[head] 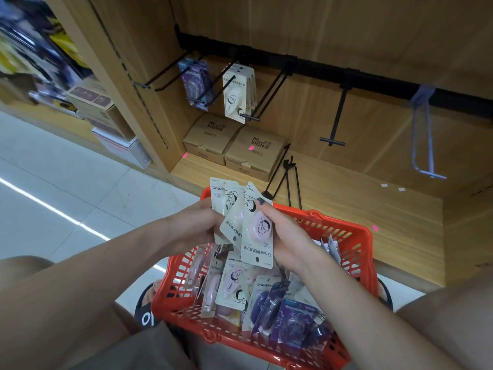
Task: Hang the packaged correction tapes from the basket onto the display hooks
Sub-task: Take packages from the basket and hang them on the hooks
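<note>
Shop aisle, pale tile floor (66,182), wooden display bay ahead. Nearest: red basket (354,236) under the person's arms, loose tape packs (234,284) piled inside, cream and purple. Above it, left hand (197,222) grasps a fanned bunch of packs (225,198); right hand (282,231) pinches the front pink pack (257,236), held upside down. Beyond: two cardboard boxes (253,153) on the shelf, spare hooks beside them. Farthest: black rail (320,70) with hooks (333,121), purple packs (193,81) and cream packs (236,94) hung at left.
</note>
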